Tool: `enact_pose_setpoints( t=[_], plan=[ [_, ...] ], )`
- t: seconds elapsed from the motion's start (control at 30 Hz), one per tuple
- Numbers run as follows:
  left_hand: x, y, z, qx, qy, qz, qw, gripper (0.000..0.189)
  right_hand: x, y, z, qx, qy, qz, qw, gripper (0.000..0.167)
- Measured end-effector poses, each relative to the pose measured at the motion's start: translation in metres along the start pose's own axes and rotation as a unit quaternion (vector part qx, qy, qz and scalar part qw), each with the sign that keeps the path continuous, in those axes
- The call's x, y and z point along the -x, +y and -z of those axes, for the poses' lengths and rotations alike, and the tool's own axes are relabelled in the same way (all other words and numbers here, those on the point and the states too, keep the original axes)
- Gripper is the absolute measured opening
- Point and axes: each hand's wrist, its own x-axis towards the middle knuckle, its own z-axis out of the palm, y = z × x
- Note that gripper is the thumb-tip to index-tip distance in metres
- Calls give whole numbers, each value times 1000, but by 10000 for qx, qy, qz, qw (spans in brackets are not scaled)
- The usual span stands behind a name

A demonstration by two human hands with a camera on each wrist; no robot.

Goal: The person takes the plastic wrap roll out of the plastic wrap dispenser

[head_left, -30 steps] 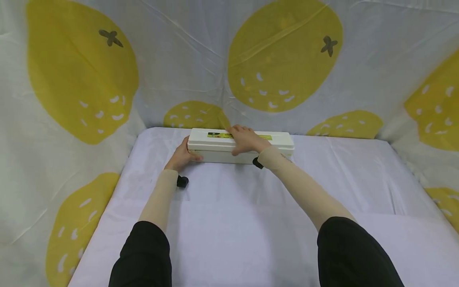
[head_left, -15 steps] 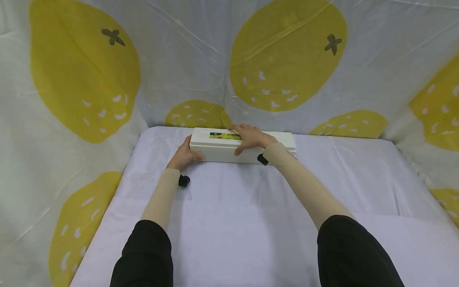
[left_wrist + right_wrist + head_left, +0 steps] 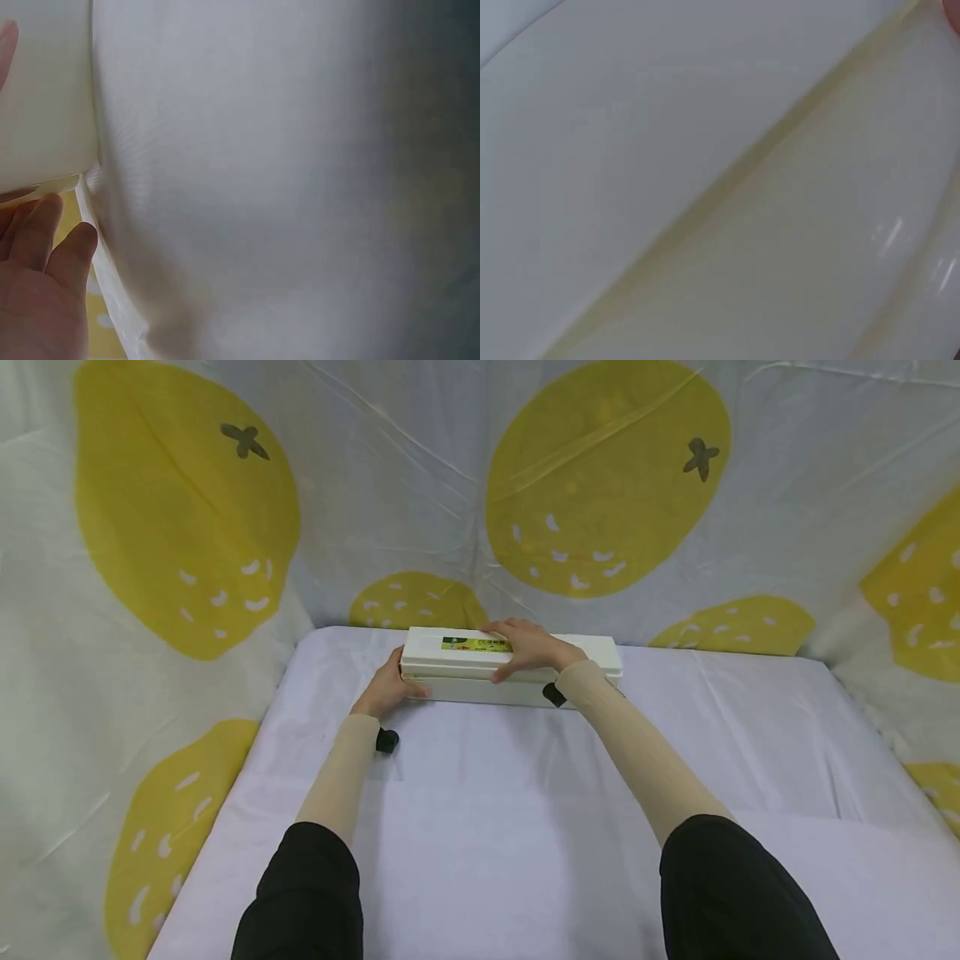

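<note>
Overhand, right fingers clamp the white box, left fingers clasping its left end.

Yellow-green label, on top of a long white box, printed characters too small to read

Soft, even light reaches the white box; faint shadows lie on the table in front of it. The left wrist view darkens and blurs right of the box; the dim right wrist view shows small glints on the box.
</note>
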Motion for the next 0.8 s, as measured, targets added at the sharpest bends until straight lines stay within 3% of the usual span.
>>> enact_pose_setpoints(
  t=[0.4,0.8],
  plan=[
    [0,-2,0,-103,23,-22,9999,103,4,1,0,134,103,267,9995,93],
    [0,1,0,-99,6,70,9999,103,8,0,4,203,189,254,9993,95]
  ],
)
